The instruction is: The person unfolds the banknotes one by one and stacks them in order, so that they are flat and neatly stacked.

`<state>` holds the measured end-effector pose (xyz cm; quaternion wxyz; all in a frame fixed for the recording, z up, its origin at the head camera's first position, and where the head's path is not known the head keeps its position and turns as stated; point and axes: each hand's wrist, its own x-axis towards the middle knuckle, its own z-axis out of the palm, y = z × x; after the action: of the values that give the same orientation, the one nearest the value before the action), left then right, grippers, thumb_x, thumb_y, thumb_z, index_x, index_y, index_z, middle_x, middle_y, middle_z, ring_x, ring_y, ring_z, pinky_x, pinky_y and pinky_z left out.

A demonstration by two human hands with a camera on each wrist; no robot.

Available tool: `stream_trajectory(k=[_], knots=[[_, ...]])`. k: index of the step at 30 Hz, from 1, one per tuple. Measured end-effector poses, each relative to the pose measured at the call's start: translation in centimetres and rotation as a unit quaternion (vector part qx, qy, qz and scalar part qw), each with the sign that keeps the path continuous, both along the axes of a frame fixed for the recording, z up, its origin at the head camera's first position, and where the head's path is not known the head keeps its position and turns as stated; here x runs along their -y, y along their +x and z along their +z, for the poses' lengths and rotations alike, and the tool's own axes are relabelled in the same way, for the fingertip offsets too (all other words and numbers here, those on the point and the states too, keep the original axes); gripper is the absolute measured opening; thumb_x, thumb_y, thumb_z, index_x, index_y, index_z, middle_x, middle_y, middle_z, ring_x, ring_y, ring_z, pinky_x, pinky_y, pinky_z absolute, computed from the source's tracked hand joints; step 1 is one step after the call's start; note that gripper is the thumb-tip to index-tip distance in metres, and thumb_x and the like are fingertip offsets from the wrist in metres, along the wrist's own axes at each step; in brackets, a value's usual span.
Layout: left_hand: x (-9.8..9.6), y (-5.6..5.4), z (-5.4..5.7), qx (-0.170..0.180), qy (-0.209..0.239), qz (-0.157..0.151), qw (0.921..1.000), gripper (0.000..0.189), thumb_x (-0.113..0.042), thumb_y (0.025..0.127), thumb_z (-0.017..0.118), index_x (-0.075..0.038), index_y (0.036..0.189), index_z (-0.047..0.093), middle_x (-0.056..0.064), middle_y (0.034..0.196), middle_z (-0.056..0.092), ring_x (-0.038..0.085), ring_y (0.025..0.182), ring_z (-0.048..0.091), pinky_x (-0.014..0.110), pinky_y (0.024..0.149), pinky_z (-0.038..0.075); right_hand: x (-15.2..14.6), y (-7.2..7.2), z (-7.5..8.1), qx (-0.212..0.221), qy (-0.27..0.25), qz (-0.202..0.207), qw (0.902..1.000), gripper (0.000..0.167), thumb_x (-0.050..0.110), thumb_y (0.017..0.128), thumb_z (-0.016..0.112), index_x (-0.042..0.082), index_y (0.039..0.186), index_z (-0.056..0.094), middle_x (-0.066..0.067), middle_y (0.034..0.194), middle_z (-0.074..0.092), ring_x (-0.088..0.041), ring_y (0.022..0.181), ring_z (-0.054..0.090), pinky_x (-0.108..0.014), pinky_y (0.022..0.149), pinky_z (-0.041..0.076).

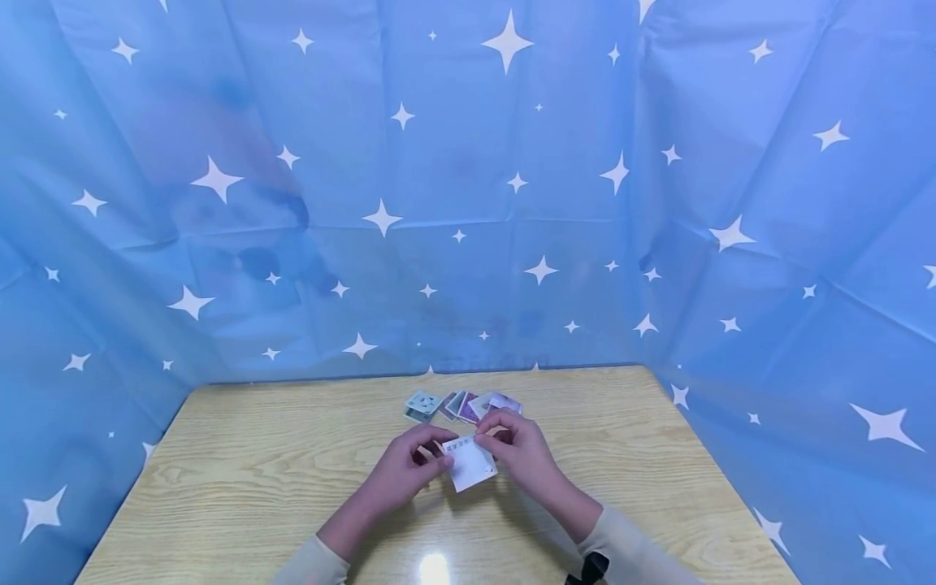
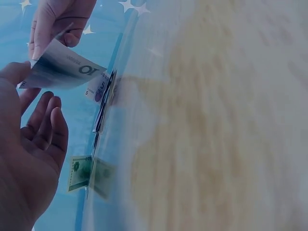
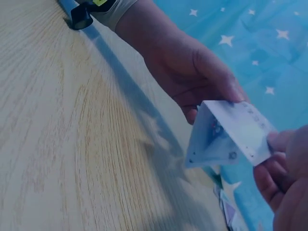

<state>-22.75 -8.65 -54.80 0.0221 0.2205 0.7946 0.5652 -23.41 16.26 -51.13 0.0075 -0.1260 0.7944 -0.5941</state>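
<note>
A folded banknote [image 1: 470, 467] is held up over the table between my two hands, its pale face toward the head camera. My left hand [image 1: 409, 471] pinches its left edge between thumb and fingers. At the upper right corner, my right hand [image 1: 522, 453] grips it by thumb and fingertips. In the left wrist view the banknote [image 2: 65, 67] shows a printed 10, and the other fingers of the left hand [image 2: 36, 154] are spread below it. From the right wrist, the banknote [image 3: 238, 130] appears bent into two panels that stand apart like a tent.
Beyond the hands, a greenish folded banknote [image 1: 424, 404] lies at the left of a row of several purple and pale folded banknotes [image 1: 468, 406] on the wooden table [image 1: 292, 455]. A blue star-patterned curtain [image 1: 461, 276] rises behind the table's back edge.
</note>
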Motion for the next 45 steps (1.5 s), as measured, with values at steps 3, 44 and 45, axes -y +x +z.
stream_trajectory(k=[3, 44, 45], knots=[[0.2, -0.1, 0.0, -0.005, -0.002, 0.004, 1.0000, 0.030, -0.025, 0.104, 0.081, -0.023, 0.134, 0.077, -0.005, 0.124, 0.070, 0.020, 0.114, 0.067, 0.036, 0.092, 0.059, -0.1, 0.2, 0.3, 0.012, -0.018, -0.005, 0.9997, 0.004, 0.003, 0.101, 0.079, 0.006, 0.100, 0.076, -0.011, 0.103, 0.075, -0.015, 0.078, 0.069, -0.025, 0.072, 0.060], [2.1, -0.2, 1.2, 0.052, 0.006, 0.023, 0.9983, 0.027, -0.012, 0.103, 0.078, -0.016, 0.130, 0.079, 0.003, 0.098, 0.069, 0.017, 0.081, 0.055, 0.028, 0.073, 0.049, -2.3, 0.3, -0.6, 0.023, 0.004, -0.029, 0.9993, 0.011, 0.000, 0.102, 0.075, 0.004, 0.111, 0.080, -0.007, 0.096, 0.070, -0.013, 0.072, 0.062, -0.029, 0.070, 0.060], [2.1, -0.2, 1.2, 0.053, 0.003, 0.024, 0.9983, 0.027, -0.012, 0.103, 0.078, -0.017, 0.129, 0.079, 0.004, 0.096, 0.067, 0.017, 0.081, 0.055, 0.028, 0.072, 0.049, -2.3, 0.3, -0.6, 0.022, 0.004, -0.027, 0.9994, 0.011, 0.000, 0.102, 0.075, 0.003, 0.111, 0.080, -0.007, 0.096, 0.070, -0.013, 0.072, 0.062, -0.028, 0.070, 0.060]])
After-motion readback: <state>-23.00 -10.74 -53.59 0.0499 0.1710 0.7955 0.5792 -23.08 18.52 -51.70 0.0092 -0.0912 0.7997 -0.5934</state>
